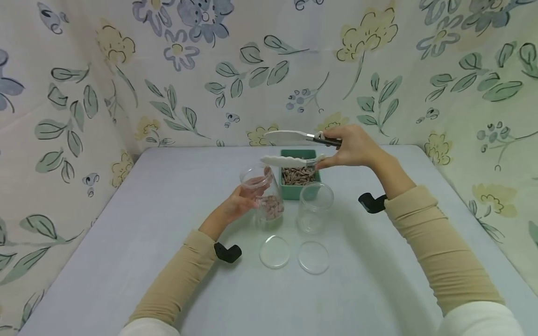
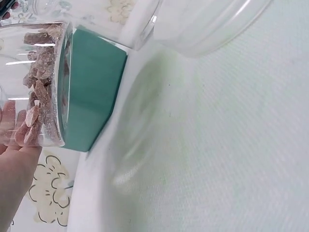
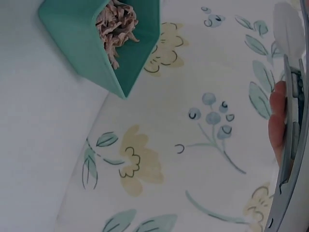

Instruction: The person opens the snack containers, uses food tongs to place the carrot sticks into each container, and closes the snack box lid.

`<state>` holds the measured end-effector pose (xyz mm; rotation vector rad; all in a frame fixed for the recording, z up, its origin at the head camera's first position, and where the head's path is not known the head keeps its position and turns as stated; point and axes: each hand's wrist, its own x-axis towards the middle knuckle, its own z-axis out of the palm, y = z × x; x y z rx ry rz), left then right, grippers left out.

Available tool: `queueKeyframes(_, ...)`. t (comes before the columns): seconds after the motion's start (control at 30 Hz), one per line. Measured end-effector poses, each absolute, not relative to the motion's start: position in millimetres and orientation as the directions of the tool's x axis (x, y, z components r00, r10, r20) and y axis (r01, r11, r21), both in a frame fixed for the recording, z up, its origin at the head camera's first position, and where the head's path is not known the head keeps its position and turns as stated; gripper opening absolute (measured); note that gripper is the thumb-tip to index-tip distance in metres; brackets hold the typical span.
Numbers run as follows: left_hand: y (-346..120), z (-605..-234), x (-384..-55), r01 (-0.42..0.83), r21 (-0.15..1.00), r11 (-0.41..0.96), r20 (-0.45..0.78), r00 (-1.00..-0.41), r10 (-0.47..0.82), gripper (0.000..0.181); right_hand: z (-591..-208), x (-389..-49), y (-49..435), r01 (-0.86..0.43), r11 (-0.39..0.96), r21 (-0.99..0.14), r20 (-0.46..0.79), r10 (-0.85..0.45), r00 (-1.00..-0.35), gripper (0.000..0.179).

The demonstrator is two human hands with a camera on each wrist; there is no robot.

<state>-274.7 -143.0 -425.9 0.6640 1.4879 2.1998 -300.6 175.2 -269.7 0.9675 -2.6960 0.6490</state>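
My left hand [image 1: 237,204] grips a clear jar [image 1: 275,189] from its left side, fingers wrapped round the wall. The jar leans with its mouth to the left, and brownish-pink dried pieces [image 2: 42,72] lie in its bottom. In my right hand [image 1: 350,147] is a pair of tongs [image 1: 283,161] with white heads, arms spread wide with nothing between them. The tongs' lower head passes over a green box [image 1: 300,192] holding many brown strips [image 1: 297,176]. A second clear jar [image 1: 313,228] stands upright in front of the box.
Two clear round lids [image 1: 274,265] lie flat side by side on the white table [image 1: 189,294], nearer me than the jars. A floral curtain [image 1: 201,102] hangs behind the table and along its sides. Black wrist mounts [image 1: 228,252] stick out from both forearms.
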Motion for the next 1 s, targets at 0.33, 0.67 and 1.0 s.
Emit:
queueKeyframes(0.33,-134.8,-413.9,-271.9,-0.054,0.926,-0.374,0.102,-0.917,0.386,0.064,-265.3,-292.0,171.8,-0.567,0.677,-0.469,0.215,-0.535,-0.817,0.057)
queueKeyframes(0.67,-129.3,-408.5,-270.5,0.044,0.961,-0.271,0.125,-0.949,0.291,0.064,-266.2,-291.9,169.9,-0.539,0.697,-0.473,0.188,-0.517,-0.835,0.050)
queueKeyframes(1.0,-124.0,-401.7,-268.8,0.045,0.989,-0.138,0.078,-0.968,0.240,0.070,-268.3,-290.2,171.6,-0.526,0.703,-0.479,0.189,-0.502,-0.844,0.043)
